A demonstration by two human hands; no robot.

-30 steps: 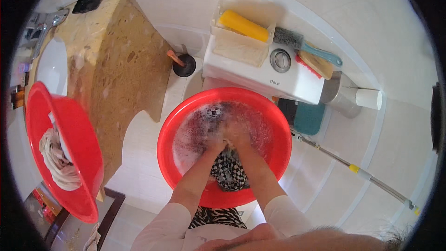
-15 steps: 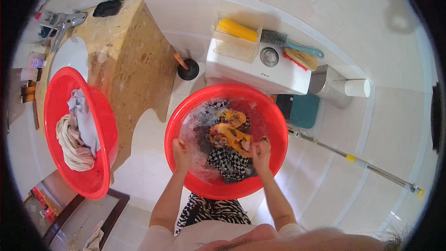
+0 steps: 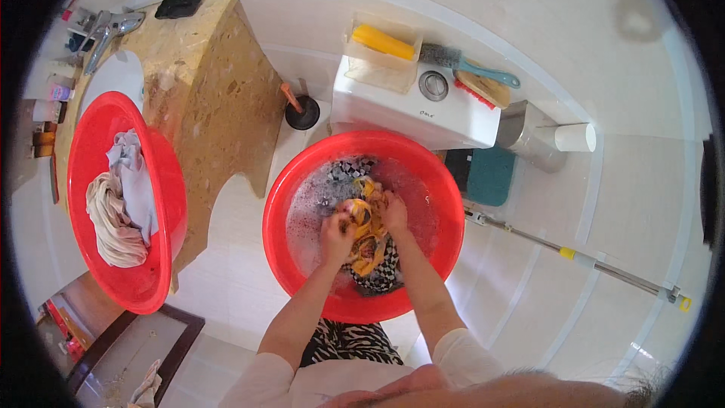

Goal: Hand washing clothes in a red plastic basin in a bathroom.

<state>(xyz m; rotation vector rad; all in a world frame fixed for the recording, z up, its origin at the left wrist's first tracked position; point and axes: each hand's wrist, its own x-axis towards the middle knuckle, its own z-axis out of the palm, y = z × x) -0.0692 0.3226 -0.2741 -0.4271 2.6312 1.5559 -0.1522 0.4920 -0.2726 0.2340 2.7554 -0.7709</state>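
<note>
A wide red basin (image 3: 283, 272) of sudsy water sits in front of me. In it lies a wet yellow cloth (image 3: 368, 251) with a dark pattern, over a black-and-white checkered cloth (image 3: 387, 270). At the yellow cloth's left side, my left hand (image 3: 337, 238) is closed, its fingers curled on the fabric. My right hand (image 3: 393, 215) grips the same cloth from its upper right. Part of the cloth is hidden behind the hands, and foam covers some of the checkered fabric.
A second red basin (image 3: 170, 181) with pale clothes (image 3: 117, 215) stands by the stone counter (image 3: 204, 98) at left. Beyond my basin is a white toilet tank (image 3: 393, 113) carrying brushes. A plunger (image 3: 302, 112) stands between; a mop pole (image 3: 544, 243) lies at right.
Both hands have moved inward from the basin's sides onto the yellow cloth. The cloth is now bunched between them. The whole view has shifted slightly.
</note>
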